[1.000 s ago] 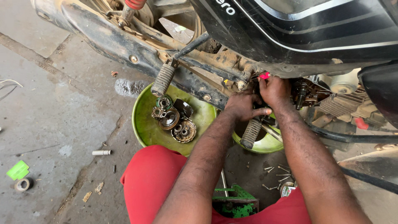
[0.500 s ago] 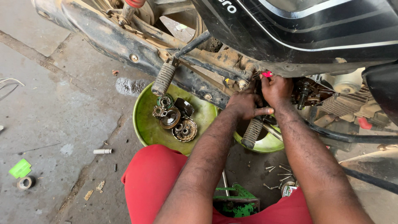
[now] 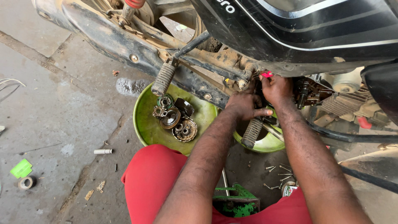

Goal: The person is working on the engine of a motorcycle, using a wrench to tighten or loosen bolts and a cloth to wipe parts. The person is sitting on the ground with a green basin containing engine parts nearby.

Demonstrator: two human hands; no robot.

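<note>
Both my forearms reach forward, side by side. My left hand is curled, thumb pointing right. My right hand sits just above it, fingers bent and tucked inward.

greasy exposed engine under black motorcycle body, ribbed footpeg below

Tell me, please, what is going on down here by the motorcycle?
A person crouches beside a motorcycle, both hands at its opened engine side. The left hand and right hand press together at the dirty casing; what they grip is hidden. Below, a green basin holds removed clutch parts. Loose bolts lie on the floor nearby.
</note>
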